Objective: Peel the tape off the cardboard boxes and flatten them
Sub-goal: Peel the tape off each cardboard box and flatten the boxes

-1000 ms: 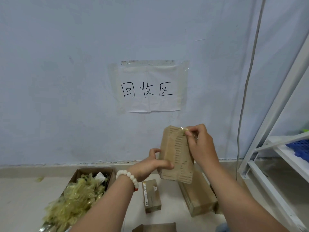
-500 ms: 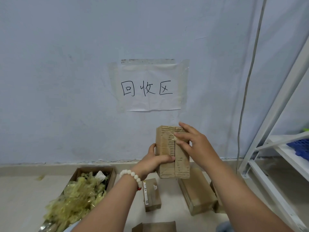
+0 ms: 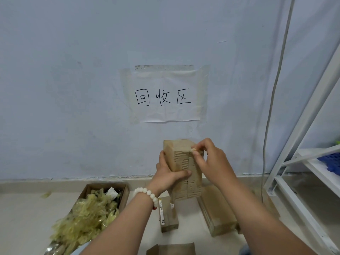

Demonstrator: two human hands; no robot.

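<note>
I hold a small brown cardboard box (image 3: 181, 162) upright in front of the wall, its taped seam facing me. My left hand (image 3: 168, 176) grips its lower left side, thumb across the front. My right hand (image 3: 207, 159) is at the box's top right corner, fingertips pinching a curled bit of yellowish tape (image 3: 193, 149). Three more cardboard boxes lie on the floor below: a small labelled one (image 3: 168, 216), a longer one (image 3: 218, 212) to its right, and one (image 3: 173, 249) at the bottom edge.
An open cardboard box (image 3: 106, 188) at the lower left is heaped with crumpled yellowish tape (image 3: 86, 216). A white metal shelf frame (image 3: 301, 144) stands at the right, with something blue (image 3: 331, 161) on a shelf. A paper sign (image 3: 165, 96) is taped to the wall.
The box has turned from tilted to upright with its seam toward me. My right hand went flat over the top, then came back to a pinch at the top right corner.
</note>
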